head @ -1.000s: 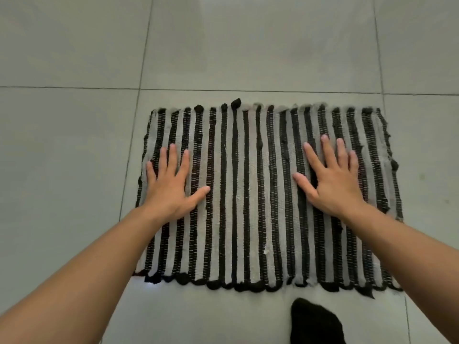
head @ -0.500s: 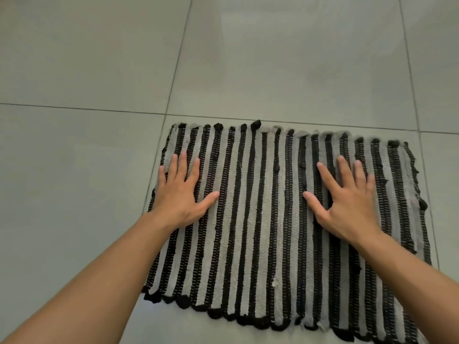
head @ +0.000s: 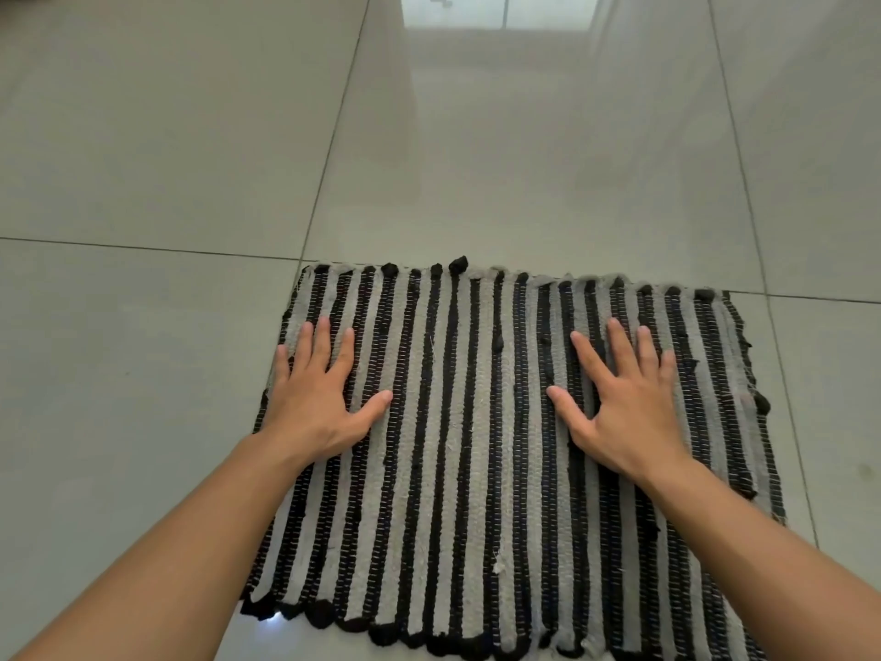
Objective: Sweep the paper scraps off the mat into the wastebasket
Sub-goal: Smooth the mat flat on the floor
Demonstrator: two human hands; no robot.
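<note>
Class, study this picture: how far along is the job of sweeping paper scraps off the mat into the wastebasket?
Done, apparently: the black-and-grey striped woven mat shows no clear paper scraps, only a pale fleck near its front edge. In hand: the left hand and right hand lie flat and open on it, holding nothing. Left: unclear, since no wastebasket is in view on the grey tiled floor.

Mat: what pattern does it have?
The mat has black and grey lengthwise stripes, seen in the head view.

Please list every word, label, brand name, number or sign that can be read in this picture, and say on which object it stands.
None. The striped mat, the tiled floor, the left hand and the right hand carry no writing, label or number that can be seen.
</note>
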